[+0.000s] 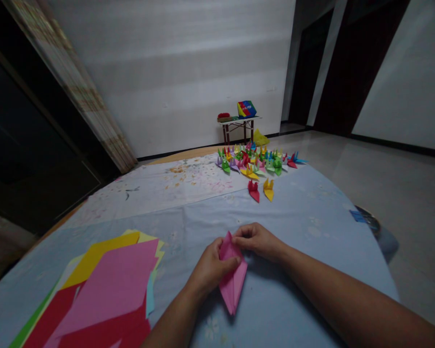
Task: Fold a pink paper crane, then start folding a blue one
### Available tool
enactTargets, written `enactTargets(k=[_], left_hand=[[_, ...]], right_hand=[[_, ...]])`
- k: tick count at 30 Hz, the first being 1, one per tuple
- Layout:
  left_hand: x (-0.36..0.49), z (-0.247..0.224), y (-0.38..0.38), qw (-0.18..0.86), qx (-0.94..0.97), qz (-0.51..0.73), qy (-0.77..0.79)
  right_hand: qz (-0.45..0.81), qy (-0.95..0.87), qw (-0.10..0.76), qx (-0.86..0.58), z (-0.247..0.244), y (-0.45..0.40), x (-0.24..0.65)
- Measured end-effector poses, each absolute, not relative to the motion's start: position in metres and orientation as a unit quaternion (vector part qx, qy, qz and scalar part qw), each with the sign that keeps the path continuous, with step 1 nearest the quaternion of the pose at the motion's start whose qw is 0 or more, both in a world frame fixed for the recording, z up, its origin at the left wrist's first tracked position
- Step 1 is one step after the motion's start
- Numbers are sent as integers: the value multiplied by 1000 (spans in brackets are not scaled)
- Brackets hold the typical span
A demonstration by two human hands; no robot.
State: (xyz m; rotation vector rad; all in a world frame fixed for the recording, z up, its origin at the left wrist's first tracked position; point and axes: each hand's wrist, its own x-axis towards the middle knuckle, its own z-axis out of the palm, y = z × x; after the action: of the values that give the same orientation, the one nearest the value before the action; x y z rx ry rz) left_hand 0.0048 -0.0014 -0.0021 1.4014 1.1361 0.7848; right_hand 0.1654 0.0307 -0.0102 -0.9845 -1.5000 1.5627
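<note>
Head view: I see the left hand (213, 265) hold the pink paper (236, 280) over the bench (304, 217), the right hand (258, 240) pinching near its top; keep edges even, press gently.

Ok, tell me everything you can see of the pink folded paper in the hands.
The pink folded paper is a long, narrow diamond, pointed at both ends, with layered flaps and creases running lengthwise toward its lower tip. It looks like thin, plain coloured paper. One tip points away from the person. The left hand grips its left side, thumb across the front; the right hand pinches near the upper tip. Whether it touches the blue tablecloth is unclear.
</note>
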Motion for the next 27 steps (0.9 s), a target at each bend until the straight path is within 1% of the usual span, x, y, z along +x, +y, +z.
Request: enactTargets(k=[7, 18, 27], left_hand=[[5, -4, -2, 530, 612, 329, 486], [6, 1, -5, 542, 605, 337, 477], [8, 3, -6, 521, 625, 315, 489]], right_hand=[[632, -559, 377, -383, -10, 31, 166], [636, -555, 369, -390, -8, 30, 166], [622, -554, 409, -374, -13, 32, 166]])
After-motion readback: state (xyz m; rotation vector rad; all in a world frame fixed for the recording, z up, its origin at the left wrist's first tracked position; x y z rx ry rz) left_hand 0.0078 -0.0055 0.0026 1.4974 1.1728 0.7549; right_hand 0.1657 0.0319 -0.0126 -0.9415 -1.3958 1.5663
